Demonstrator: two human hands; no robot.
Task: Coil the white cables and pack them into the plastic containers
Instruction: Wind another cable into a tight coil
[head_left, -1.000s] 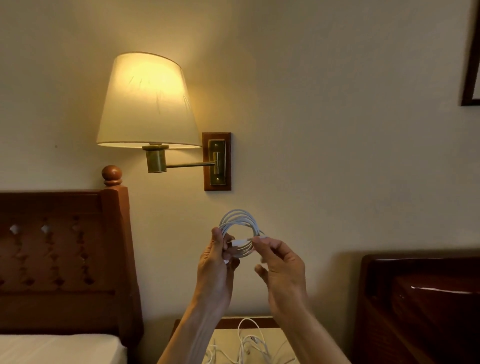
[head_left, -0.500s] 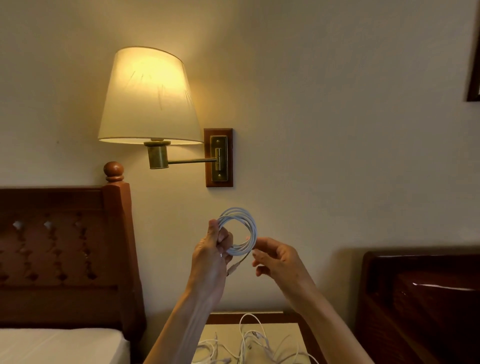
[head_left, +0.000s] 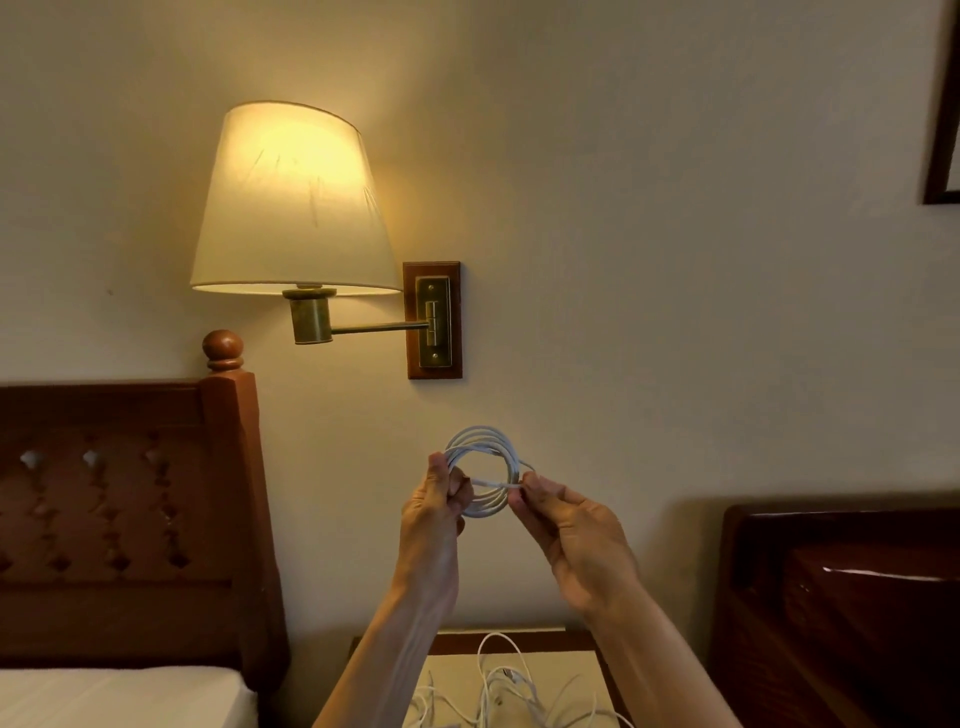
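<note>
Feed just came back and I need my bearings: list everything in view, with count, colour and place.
Coiled white cable: one, white, held up before the wall.
Loose white cables: several, tangled, on the cream-topped nightstand, bottom centre.
Wall lamp with cream shade: one, lit, upper left.
Carved wooden headboard: one, reddish brown, left.
White mattress: one, lower left.
Dark wooden furniture: one, right.
Dark picture frame: one, top right corner.
Plastic containers: none in view.
Left hand: grips the coil's left side.
Right hand: pinches the cable end at the coil's right.
</note>
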